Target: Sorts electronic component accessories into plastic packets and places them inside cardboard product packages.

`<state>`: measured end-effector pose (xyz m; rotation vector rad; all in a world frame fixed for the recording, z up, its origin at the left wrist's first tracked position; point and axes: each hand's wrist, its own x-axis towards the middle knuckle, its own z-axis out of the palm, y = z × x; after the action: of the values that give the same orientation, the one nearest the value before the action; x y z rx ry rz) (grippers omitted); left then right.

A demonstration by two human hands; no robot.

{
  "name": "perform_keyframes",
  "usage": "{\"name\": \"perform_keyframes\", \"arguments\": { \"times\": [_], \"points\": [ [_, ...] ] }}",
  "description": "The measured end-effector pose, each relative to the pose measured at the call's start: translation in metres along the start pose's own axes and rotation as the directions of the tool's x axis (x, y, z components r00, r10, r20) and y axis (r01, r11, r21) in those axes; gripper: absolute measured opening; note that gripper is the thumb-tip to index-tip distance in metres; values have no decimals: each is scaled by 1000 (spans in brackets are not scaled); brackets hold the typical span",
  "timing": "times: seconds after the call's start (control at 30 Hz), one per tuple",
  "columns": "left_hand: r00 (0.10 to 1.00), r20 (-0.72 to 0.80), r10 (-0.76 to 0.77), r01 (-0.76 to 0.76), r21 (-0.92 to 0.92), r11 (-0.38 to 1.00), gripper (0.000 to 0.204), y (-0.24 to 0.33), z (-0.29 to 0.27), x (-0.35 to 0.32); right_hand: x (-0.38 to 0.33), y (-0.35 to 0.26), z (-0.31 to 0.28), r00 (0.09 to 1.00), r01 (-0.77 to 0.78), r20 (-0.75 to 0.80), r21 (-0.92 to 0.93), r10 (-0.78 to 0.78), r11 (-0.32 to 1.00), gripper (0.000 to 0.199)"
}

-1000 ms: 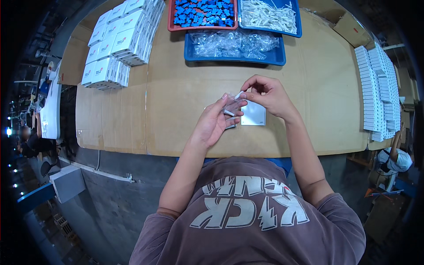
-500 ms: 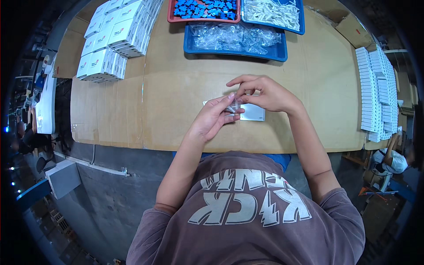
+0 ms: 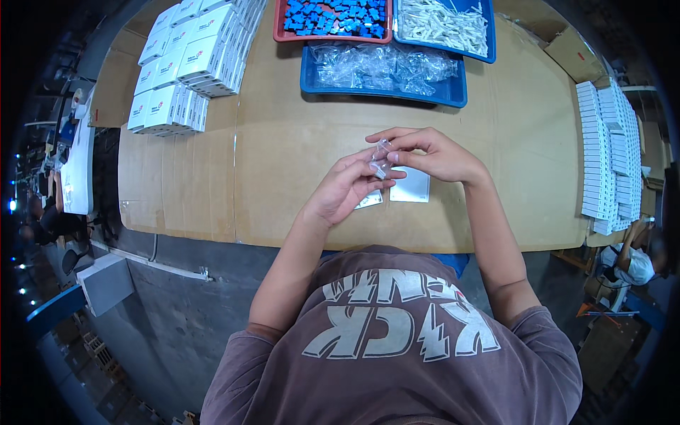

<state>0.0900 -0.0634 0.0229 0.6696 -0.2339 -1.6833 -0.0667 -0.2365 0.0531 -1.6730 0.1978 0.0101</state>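
Note:
Both hands meet over the table around a small clear plastic bag (image 3: pixel 382 150). A small pale piece shows at its lower end; I cannot make out its kind. My left hand (image 3: pixel 344 187), palm turned up, grips that lower end between thumb and fingers. At the upper end, my right hand (image 3: pixel 438 154) closes thumb and fingertips on the film. Below the hands lies a flat white box (image 3: pixel 409 187), partly covered by the right fingers. Beside it, a white printed piece (image 3: pixel 371 200) is mostly hidden under my left hand.
Ahead are a blue tray (image 3: pixel 312 83) of clear bags, a red tray (image 3: pixel 283 35) of small blue parts and another blue tray (image 3: pixel 489 54) of slim white pieces. White boxes (image 3: pixel 159 106) are stacked left, more boxes (image 3: pixel 598 156) right. A person (image 3: pixel 630 258) sits beyond the right edge.
The bag has come up between my hands and shows more plainly, its film stretched toward the right fingertips. More of the white box and printed piece is visible. The view has shifted slightly.

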Motion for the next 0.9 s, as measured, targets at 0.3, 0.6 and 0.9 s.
{"name": "perform_keyframes", "arguments": {
  "times": [0.3,0.6,0.9],
  "points": [
    [999,30,-24,22,61,998,46,1,-2,7,-7,-6,-6,999,-34,-12,160,37,986,24],
    [995,-88,-38,46,90,995,49,-27,-25,7,-1,5,-25,997,-75,21,50,74,996,28],
    [995,-65,-80,86,97,992,44,-31,1,-14,54,18,-231,499,-199,-774,-540,-389,818,20]
  ]
}}
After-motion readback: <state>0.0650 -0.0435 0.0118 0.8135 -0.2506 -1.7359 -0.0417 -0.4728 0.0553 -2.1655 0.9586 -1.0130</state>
